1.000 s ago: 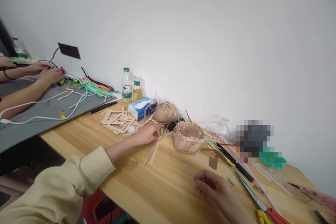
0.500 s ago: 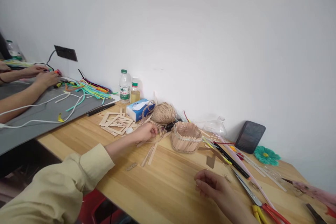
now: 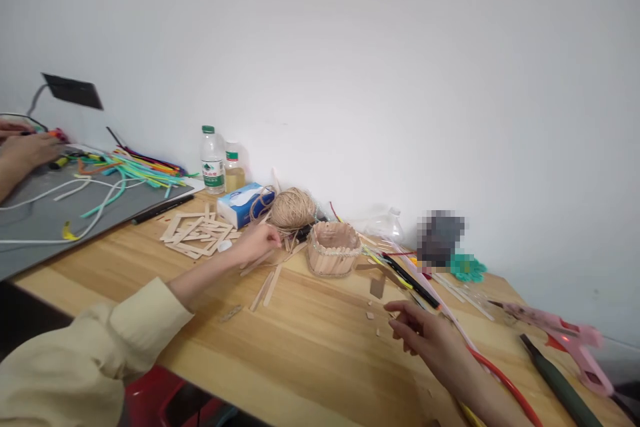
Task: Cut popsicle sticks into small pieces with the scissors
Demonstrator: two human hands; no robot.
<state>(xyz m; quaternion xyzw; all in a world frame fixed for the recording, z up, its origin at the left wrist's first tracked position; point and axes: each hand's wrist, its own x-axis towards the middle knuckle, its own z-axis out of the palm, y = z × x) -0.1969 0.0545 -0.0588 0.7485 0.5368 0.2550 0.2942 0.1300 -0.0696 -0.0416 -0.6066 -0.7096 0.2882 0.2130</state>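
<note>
My left hand (image 3: 259, 240) reaches in beside the twine ball (image 3: 293, 208), fingertips pinched together over a few loose craft sticks (image 3: 273, 285). Whether anything sits in that pinch is too small to see. To its right stands a small basket (image 3: 334, 255) made of craft sticks, with a clear beaded trim. My right hand (image 3: 423, 332) hovers over the table's right part, fingers loosely bent and apart, holding nothing. Beneath its wrist lie scissors with red and yellow handles (image 3: 505, 380), mostly hidden. Small brown scraps (image 3: 377, 287) lie near its fingertips.
A pink glue gun (image 3: 565, 337) and a dark green-handled tool (image 3: 555, 377) lie at the right. Stick frames (image 3: 197, 235), a tissue pack (image 3: 245, 205) and bottles (image 3: 213, 163) stand left. Another person's hand (image 3: 33, 150) works by the pipe cleaners (image 3: 145, 170).
The view has turned right, so things sit further left and the glue gun shows fully. My right hand has shifted over the scissors, its fingers straighter. My left hand stays by the twine, still pinched.
</note>
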